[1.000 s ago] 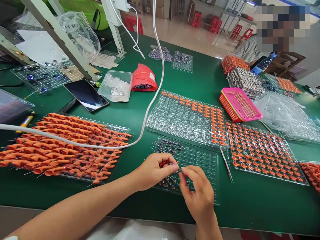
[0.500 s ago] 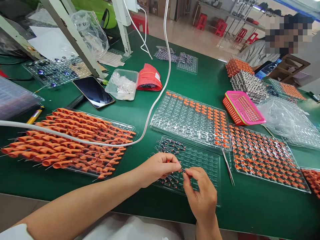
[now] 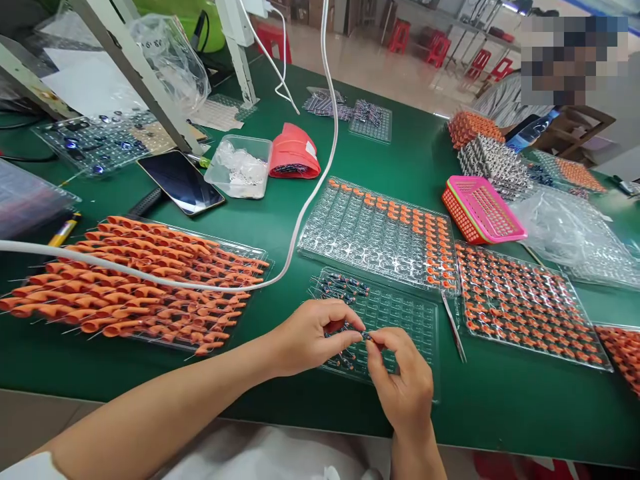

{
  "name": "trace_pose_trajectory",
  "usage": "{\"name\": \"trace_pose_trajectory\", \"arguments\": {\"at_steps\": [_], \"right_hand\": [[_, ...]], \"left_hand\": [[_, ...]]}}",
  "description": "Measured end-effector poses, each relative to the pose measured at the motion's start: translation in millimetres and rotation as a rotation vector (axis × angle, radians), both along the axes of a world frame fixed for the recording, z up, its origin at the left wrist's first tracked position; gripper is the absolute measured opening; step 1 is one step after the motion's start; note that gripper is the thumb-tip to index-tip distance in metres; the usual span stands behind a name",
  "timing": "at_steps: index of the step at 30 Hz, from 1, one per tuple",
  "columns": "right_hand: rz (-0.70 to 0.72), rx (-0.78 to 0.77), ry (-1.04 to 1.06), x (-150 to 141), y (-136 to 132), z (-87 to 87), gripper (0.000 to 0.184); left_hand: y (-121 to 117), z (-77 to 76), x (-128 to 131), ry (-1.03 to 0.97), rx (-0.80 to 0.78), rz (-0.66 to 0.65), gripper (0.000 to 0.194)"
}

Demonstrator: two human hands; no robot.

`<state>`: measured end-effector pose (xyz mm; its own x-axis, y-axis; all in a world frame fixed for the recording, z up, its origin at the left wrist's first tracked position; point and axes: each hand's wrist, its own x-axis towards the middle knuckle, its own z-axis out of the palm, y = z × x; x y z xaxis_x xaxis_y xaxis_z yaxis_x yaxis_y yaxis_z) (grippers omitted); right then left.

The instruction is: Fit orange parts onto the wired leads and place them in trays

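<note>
My left hand and my right hand meet fingertip to fingertip over a small clear compartment tray near the table's front edge. Both hands pinch one small dark wired component between thumb and fingers. More such dark components lie in the tray's far left corner and under my left hand. Left of the tray sits a clear tray of orange sleeved parts with thin wire leads.
A white cable loops across the green table. Clear trays with orange caps, tweezers, a pink basket, a phone, a clear tub and a red pouch lie around. A person sits far right.
My hands stay pinched together over the small tray, shifting only slightly. The view has drifted a little.
</note>
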<state>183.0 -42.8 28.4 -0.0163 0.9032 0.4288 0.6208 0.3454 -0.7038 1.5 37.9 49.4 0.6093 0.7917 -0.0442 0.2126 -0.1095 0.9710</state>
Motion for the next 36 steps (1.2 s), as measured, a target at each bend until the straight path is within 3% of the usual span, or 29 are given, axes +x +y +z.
{"name": "trace_pose_trajectory", "arguments": {"at_steps": [6,12,16,28,36], "right_hand": [[-0.023,-0.021,-0.003,-1,-1,1.1,0.018],[-0.010,0.062,-0.012,-1,0,-1.8,0.031],[-0.008,0.034,-0.014,-1,1,-1.7,0.025],[-0.029,-0.069,-0.012,-2,2,2.0,0.012],[-0.041,-0.172,0.073,-3,1,3.8,0.007]], "left_hand": [[0,1.5,1,-0.007,-0.116,-0.014,0.018],[-2,-1.6,6,-0.025,-0.395,0.022,0.026],[0,-4.8,8,-0.107,-0.539,0.000,0.030],[1,-8.0,8,-0.166,-0.784,0.041,0.037],[0,-6.7,11,-0.166,-0.717,0.061,0.035]]}}
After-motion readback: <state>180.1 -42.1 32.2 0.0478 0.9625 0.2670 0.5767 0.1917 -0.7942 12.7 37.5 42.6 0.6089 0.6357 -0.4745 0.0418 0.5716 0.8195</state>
